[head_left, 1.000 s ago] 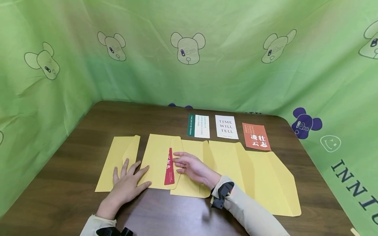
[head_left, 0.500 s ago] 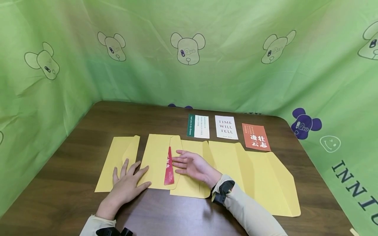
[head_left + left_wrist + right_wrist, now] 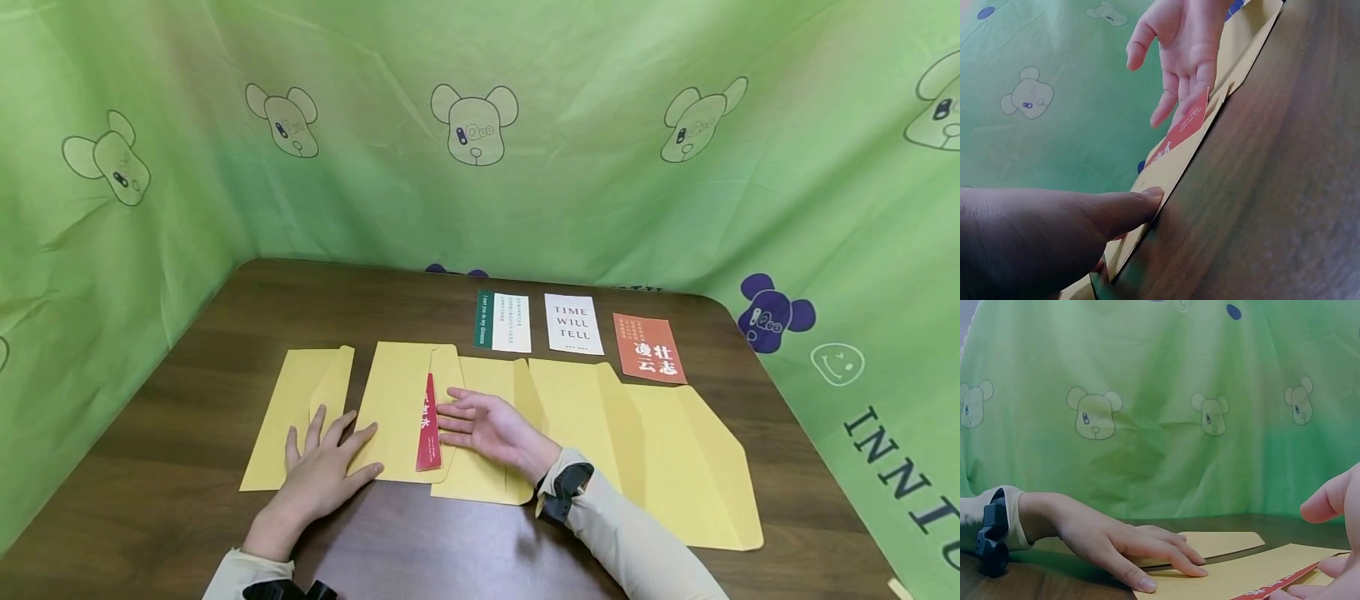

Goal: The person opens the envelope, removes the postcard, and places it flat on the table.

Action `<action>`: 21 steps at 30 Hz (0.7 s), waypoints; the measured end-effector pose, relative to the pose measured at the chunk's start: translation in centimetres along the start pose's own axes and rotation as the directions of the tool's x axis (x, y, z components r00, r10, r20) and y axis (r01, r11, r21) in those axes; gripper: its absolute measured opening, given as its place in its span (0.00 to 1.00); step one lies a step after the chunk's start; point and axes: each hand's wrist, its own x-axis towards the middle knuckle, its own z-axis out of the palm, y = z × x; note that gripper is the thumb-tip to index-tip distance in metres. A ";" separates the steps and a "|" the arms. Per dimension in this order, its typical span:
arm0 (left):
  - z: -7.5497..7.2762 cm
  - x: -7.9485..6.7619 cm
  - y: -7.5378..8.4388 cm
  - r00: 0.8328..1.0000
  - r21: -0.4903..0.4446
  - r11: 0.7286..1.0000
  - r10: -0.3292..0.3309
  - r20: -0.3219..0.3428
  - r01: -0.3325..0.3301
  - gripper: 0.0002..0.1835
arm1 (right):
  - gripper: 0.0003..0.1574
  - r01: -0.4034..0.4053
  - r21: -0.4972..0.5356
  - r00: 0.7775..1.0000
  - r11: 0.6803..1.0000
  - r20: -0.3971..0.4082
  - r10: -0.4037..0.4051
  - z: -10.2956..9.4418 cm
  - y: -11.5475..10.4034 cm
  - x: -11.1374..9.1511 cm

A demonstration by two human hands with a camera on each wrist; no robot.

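A red card with white characters sticks partly out of the opening of a yellow envelope; the rest of it is hidden inside. My left hand lies with fingers spread, its thumb and fingertips resting on the left part of that envelope. In the left wrist view, the thumb presses near the envelope's edge. My right hand, palm turned toward the card and fingers extended, has its fingertips against the card's outer edge. The right wrist view shows these fingers along the red strip, with the thumb held apart.
Another yellow envelope lies at the left. Several more overlap to the right, including a large one with its flap unfolded. Behind them lie a green-and-white card, a white card and an orange-red card. Green curtains surround the brown table.
The visible strip of the red card has narrowed slightly, mostly at its top, as the card slid left into the envelope. My right fingers shifted slightly; my left hand stayed put.
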 end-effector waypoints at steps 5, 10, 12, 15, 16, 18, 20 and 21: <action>0.1 0.0 -0.1 1.000 0.000 1.000 0.000 -0.001 0.000 0.31 | 0.40 -0.004 -0.026 1.000 1.000 0.010 0.004 -0.1 0.3 0.1; 0.1 0.0 -0.1 1.000 -0.002 1.000 0.003 -0.008 -0.003 0.31 | 0.38 -0.033 -0.095 0.999 0.995 0.012 0.034 -0.1 0.4 0.0; 0.1 0.1 -0.1 1.000 -0.002 1.000 0.003 -0.008 -0.003 0.31 | 0.37 -0.037 -0.132 0.999 0.991 0.035 0.042 0.0 0.5 -0.1; 0.1 0.1 -0.1 1.000 -0.002 1.000 0.002 -0.007 -0.002 0.31 | 0.36 -0.042 -0.161 0.996 0.986 0.066 0.053 -0.1 0.5 -0.1; 0.1 0.1 -0.1 1.000 -0.001 1.000 0.001 -0.005 -0.001 0.31 | 0.36 -0.042 -0.166 0.996 0.985 0.070 0.054 -0.1 0.6 -0.1; 0.1 0.0 -0.1 1.000 0.002 1.000 0.001 -0.005 -0.001 0.31 | 0.36 -0.045 -0.168 0.996 0.985 0.072 0.057 -0.3 0.6 0.0; 0.1 0.0 -0.1 1.000 0.003 1.000 0.001 -0.005 -0.001 0.31 | 0.36 -0.042 -0.178 0.995 0.983 0.078 0.056 -0.6 0.7 0.0; 0.1 0.0 -0.1 1.000 0.003 1.000 0.001 -0.006 -0.001 0.31 | 0.36 -0.038 -0.186 0.995 0.982 0.081 0.054 -0.7 0.8 0.1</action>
